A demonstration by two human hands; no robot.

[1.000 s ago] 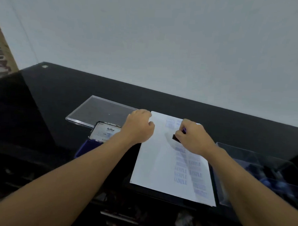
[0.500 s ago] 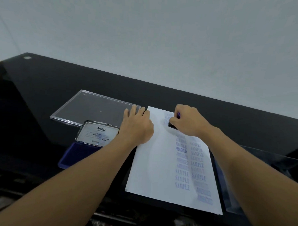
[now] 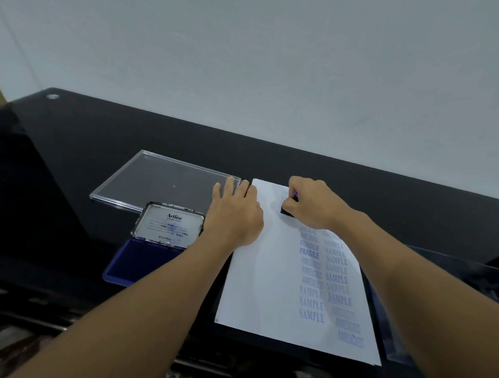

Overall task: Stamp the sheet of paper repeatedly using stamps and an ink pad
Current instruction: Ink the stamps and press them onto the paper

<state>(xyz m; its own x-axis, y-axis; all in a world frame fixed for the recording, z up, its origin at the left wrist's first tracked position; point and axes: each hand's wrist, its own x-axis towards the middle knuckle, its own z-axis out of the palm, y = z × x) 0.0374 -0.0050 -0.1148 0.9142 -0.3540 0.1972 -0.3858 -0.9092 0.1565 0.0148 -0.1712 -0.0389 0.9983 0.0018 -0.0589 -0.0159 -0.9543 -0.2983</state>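
Observation:
A white sheet of paper [image 3: 266, 289] lies on the black table, with two columns of blue stamped words down its right half. My right hand [image 3: 313, 204] grips a small dark stamp [image 3: 287, 210] and presses it onto the sheet near its far edge. My left hand [image 3: 235, 214] rests flat on the sheet's far left edge, fingers straight. Left of the sheet sits the open ink pad [image 3: 142, 258], its blue pad toward me and its metal lid [image 3: 169, 225] tilted up behind.
A clear plastic lid [image 3: 157, 182] lies flat behind the ink pad. A clear plastic box [image 3: 467, 272] stands at the right, mostly hidden by my right arm. The black table [image 3: 101, 142] ends at a grey wall behind.
My right hand has carried the stamp from the sheet's middle up to its far edge. My left hand's fingers have straightened and lie flat on the sheet's edge.

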